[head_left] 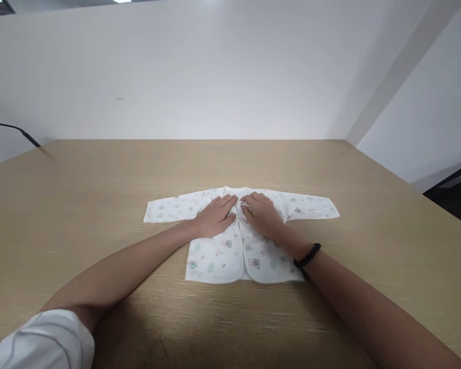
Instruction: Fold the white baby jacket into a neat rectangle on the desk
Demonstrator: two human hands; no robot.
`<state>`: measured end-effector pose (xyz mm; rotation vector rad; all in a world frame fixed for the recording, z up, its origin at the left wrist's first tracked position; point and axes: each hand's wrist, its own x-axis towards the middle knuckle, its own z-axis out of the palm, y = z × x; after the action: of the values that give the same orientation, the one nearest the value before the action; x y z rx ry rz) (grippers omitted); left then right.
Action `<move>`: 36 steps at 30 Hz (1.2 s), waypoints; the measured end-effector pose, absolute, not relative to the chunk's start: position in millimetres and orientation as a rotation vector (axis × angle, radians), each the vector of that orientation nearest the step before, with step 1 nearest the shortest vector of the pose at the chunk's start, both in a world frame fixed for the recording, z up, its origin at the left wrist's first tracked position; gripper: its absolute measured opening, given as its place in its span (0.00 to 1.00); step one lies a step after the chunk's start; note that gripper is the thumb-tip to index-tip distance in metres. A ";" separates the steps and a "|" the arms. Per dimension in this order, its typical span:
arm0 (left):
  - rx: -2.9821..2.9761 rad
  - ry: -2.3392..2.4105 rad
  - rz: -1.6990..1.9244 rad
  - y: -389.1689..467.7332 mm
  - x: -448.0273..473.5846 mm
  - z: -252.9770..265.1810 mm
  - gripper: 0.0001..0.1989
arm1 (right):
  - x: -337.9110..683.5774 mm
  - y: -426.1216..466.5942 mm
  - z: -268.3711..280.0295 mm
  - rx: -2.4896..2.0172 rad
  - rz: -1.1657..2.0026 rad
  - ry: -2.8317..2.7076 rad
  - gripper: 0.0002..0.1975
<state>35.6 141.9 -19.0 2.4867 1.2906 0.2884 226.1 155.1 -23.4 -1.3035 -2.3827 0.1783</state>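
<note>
A small white baby jacket [215, 259] with green and grey prints lies spread on the table, sleeves stretched out to both sides. Its front is parted down the middle, and the two rounded lower corners sit slightly apart. My left hand [215, 217] rests flat on the left chest, fingers extended toward the neckline. On the right chest lies my right hand [264, 215], fingers slightly bent and apart near the upper front opening. Both hands cover part of the chest and any fastening beneath them.
The wooden table [100, 169] reaches back to a white partition [215, 77]. A black cable [29, 137] comes in at the far left edge. A dark object [455, 187] stands beyond the right edge. A black beaded bracelet [309, 254] circles my right wrist.
</note>
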 end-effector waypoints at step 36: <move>2.320 1.376 0.783 149.7 26.5 -26.7 0.08 | 224.1 146.9 -30.5 -1.055 0.550 -2.120 0.10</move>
<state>26.5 149.7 -26.7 2.3196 1.3762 0.7828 224.1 146.9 -30.5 -1.0552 -2.1204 0.5496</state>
